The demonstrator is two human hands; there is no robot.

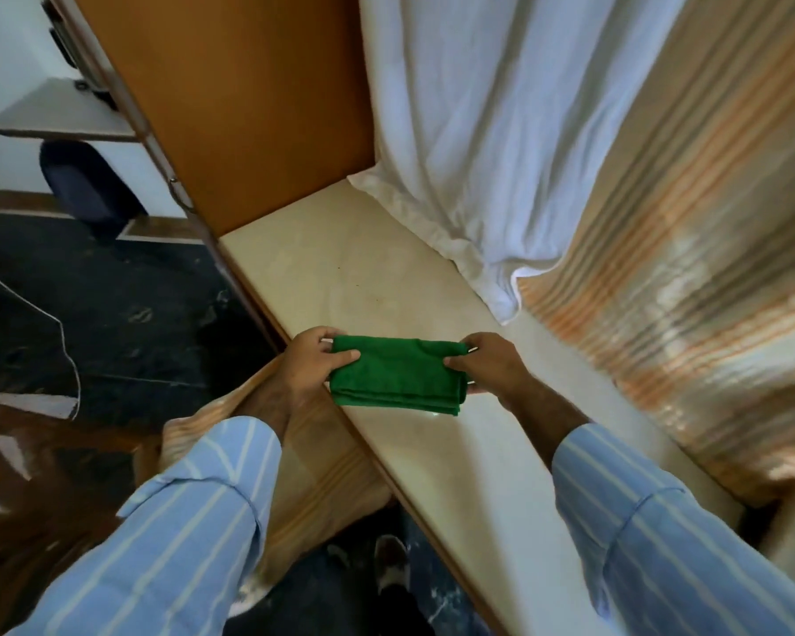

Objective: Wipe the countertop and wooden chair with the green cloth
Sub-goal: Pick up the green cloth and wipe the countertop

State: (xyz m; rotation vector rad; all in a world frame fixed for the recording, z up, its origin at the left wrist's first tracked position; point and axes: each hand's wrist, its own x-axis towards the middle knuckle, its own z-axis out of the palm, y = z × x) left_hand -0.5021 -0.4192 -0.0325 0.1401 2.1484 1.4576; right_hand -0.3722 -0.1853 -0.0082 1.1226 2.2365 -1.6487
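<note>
Both hands grip the green cloth (398, 375) by its short ends: the left hand (315, 360) is closed on the left end with the thumb laid over the top, and the right hand (487, 367) is pinched on the right end, thumb on top and fingers beneath. This two-ended hold appears intended to keep the folded layers square and taut, forming a flat pad for wiping.

Countertop (340, 263): a pale slab running from the wooden cabinet side (230, 107) at its far end toward the viewer. Faint specks and marks show on the middle of the surface. A white curtain (492, 144) drapes onto the far back edge, and a striped curtain (689, 277) hangs along the back edge nearer the viewer.

Cloth position: held at the front edge of the countertop, about midway along it; whether its lower fold touches the surface cannot be determined.

Assessment: wiping appears not yet begun. No wooden chair can be identified in view.
</note>
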